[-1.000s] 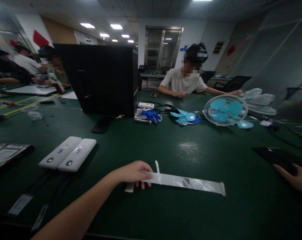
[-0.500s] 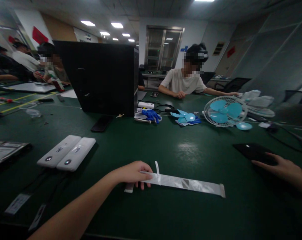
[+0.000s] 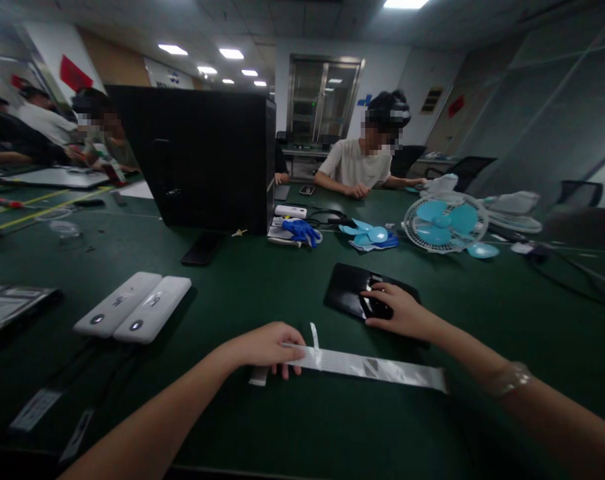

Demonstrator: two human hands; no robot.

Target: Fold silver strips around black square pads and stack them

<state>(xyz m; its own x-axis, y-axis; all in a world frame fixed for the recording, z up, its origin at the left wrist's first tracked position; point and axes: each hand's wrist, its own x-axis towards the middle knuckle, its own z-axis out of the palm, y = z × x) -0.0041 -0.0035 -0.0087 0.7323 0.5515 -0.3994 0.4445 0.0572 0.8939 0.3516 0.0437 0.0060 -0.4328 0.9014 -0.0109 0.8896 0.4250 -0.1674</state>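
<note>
My left hand (image 3: 268, 347) rests on the left end of a long white strip (image 3: 372, 368) that lies flat on the green table (image 3: 262, 287), its fingers curled and pressing the strip down. A small white tab stands up from the strip just right of the fingers. My right hand (image 3: 399, 312) lies on top of a flat black device (image 3: 349, 295) just behind the strip, fingers spread over its right part. A bracelet shows on my right wrist (image 3: 507, 378).
Two white oblong devices (image 3: 135, 308) lie at the left, with a framed sheet (image 3: 7, 308) further left. A black computer case (image 3: 207, 157) stands behind. Blue gloves (image 3: 302, 231), blue fan blades (image 3: 372, 235) and a small fan (image 3: 445, 223) lie beyond. One person sits opposite, others at the left.
My right hand slid the black device from the far right edge leftward to the middle, just behind the strip. My left hand and the strip stayed put.
</note>
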